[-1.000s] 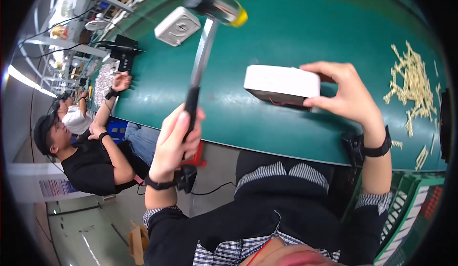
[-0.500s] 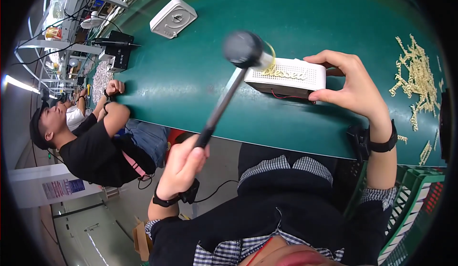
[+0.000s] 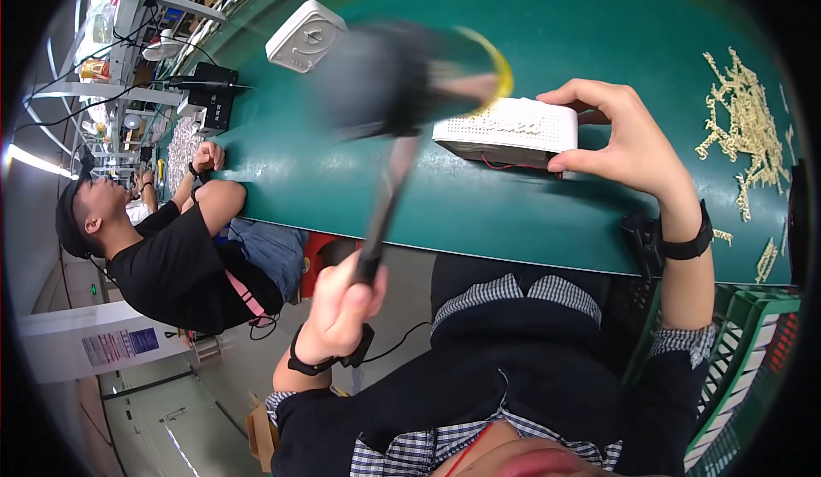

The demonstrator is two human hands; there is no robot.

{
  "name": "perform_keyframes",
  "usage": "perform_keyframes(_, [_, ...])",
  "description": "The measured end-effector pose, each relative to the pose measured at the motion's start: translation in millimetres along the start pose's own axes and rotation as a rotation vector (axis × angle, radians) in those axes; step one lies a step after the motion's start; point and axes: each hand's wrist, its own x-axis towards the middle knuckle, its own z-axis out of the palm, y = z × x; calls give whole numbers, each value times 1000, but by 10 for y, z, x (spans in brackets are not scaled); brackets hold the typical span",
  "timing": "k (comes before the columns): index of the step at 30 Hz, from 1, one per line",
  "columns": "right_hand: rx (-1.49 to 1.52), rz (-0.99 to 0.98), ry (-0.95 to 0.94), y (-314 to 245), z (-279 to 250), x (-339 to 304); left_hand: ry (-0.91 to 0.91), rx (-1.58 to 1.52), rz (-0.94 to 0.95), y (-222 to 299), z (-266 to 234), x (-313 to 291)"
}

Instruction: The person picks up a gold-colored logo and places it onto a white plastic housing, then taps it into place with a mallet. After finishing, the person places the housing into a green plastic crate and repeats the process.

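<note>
Green worktop (image 3: 295, 178), shiny. From view centre: white moulded casing (image 3: 305, 39) lies at 11 o'clock, black box unit (image 3: 220, 99) at 10, pale bits (image 3: 183, 145) just past 9, white perforated box (image 3: 550, 123) between 1 and 2, cream lettering pile (image 3: 746, 126) near 2:30, strays (image 3: 766, 261) at 3.

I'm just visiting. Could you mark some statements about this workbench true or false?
1. The left hand holds a mallet. True.
2. Both hands are on the mallet. False: the right hand holds a white box by one end.
3. Cream-coloured pieces lie heaped on the tabletop. True.
4. That heap is on the person's left. False: it is on the right.
5. The tabletop is red. False: it is green.
</note>
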Motion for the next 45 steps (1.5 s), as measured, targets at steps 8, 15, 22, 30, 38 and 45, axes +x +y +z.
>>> perform_keyframes(8, [10, -59, -7, 26, 53, 37, -57, -29, -12, 64, 64, 14])
perform_keyframes(15, [-4, -50, 13, 53, -5, 14, -37, -103, -83, 159, 49, -60])
perform_keyframes(22, [-15, -38, 9, 117, -34, -16, 72, -20, -66, 113, 46, 17])
perform_keyframes(30, [14, -35, -4, 29, 24, -23, 93, 138, -31, -109, -95, -140])
perform_keyframes(38, [39, 7, -12, 13, -1, 10, 7, 13, -74, 5, 25, -111])
perform_keyframes(45, [60, 25, -23, -64, 22, 0, -73, -83, -63, 33, 153, 24])
